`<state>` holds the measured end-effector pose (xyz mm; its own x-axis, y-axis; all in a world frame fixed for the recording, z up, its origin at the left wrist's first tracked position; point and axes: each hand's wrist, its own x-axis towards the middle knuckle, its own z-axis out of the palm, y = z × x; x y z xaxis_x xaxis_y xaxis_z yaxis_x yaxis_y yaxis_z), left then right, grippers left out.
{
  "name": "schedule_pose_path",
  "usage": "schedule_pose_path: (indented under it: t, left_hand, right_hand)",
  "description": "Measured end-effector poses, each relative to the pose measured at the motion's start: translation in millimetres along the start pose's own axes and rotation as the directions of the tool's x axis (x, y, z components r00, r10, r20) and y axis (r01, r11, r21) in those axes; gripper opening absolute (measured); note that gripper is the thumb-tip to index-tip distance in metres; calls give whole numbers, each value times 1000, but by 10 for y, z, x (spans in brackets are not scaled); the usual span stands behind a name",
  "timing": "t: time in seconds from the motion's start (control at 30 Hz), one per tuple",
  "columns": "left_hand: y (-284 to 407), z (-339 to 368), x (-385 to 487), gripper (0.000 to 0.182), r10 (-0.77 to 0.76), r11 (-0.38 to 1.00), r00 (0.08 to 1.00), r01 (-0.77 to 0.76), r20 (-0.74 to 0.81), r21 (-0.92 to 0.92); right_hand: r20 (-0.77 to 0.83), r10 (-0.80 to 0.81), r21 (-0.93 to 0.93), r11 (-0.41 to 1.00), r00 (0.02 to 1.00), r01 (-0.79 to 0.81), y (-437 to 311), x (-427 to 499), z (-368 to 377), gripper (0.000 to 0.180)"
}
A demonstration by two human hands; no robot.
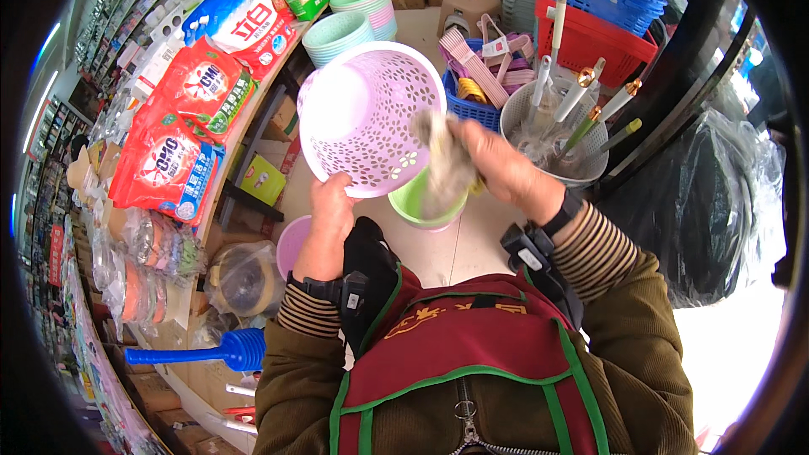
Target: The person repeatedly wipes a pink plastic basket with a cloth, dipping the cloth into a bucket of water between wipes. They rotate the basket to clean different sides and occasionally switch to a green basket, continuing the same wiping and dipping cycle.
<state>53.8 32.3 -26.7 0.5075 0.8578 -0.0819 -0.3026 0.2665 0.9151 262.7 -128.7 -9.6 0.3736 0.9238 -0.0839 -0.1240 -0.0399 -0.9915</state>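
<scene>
My left hand [332, 221] grips the near rim of a pink plastic basket [379, 120] with flower-shaped holes, tilted so its inside shows. At the basket's right edge, my right hand [505, 167] holds a greyish cloth [445, 164], blurred, with its fingers partly hidden. Whether the cloth touches the basket cannot be told. Below the cloth a green plastic basin or basket [414, 202] stands on the floor, partly covered by the pink one and the cloth. A pink round container [294, 243] is partly behind my left forearm.
Laundry detergent bags [205, 85] line a curved shelf on the left. Stacked pastel baskets [338, 35] stand beyond. A grey basket [556, 167] of long-handled brushes, a blue basket of hangers [474, 104] and a red crate [588, 38] are at right. A blue plunger [243, 349] lies lower left.
</scene>
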Motion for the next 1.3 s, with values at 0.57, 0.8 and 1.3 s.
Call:
schedule_pose_path:
  t: [0.57, 0.8, 1.3]
  left_hand:
    - [-240, 389, -628, 47, -155, 987, 922, 130, 356, 94]
    - [-214, 206, -513, 47, -108, 990, 951, 75, 291, 122]
    - [-199, 260, -435, 84, 172, 902, 894, -312, 414, 298]
  right_hand:
    - [-157, -627, -902, 406, 763, 148, 559, 1606, 604, 38]
    - [-6, -117, -965, 261, 993, 25, 140, 960, 417, 35]
    - [56, -774, -990, -124, 630, -64, -2, 969, -19, 36]
